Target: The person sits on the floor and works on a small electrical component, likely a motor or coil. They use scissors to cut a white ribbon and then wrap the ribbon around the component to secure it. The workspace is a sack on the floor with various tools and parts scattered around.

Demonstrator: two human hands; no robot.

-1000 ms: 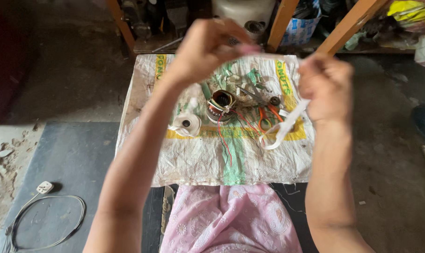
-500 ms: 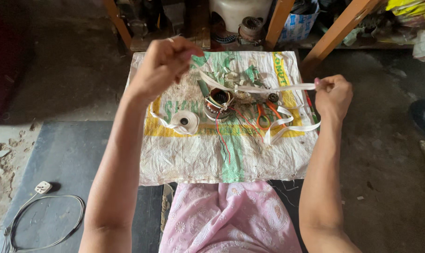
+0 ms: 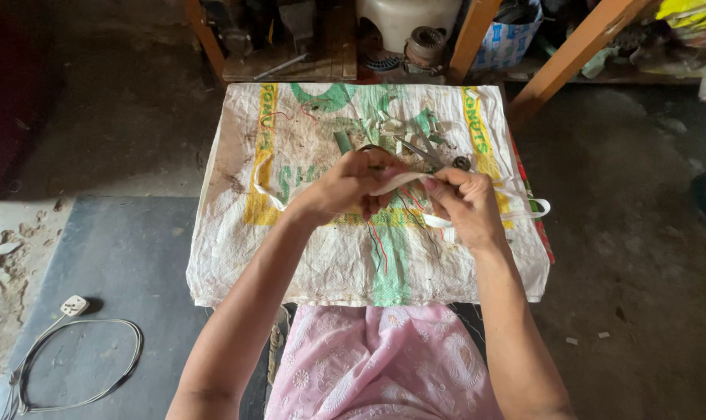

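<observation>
My left hand [image 3: 341,187] and right hand [image 3: 462,204], spread apart earlier, now meet at frame centre, each grip pinching the white tape [image 3: 403,180]. Beneath lies a white sack [image 3: 330,257], green-and-yellow printed.

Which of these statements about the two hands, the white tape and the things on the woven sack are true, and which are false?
1. Both hands hold the white tape close together above the woven sack. True.
2. The left hand rests flat on the sack, away from the tape. False: it is raised and grips the tape beside the right hand.
3. A loop of the tape hangs out past the right hand. True.
4. The white plug with its cable lies on the sack. False: it lies on the dark mat, to the left of the sack.
5. Red and green wires lie on the sack under the hands. True.
</observation>
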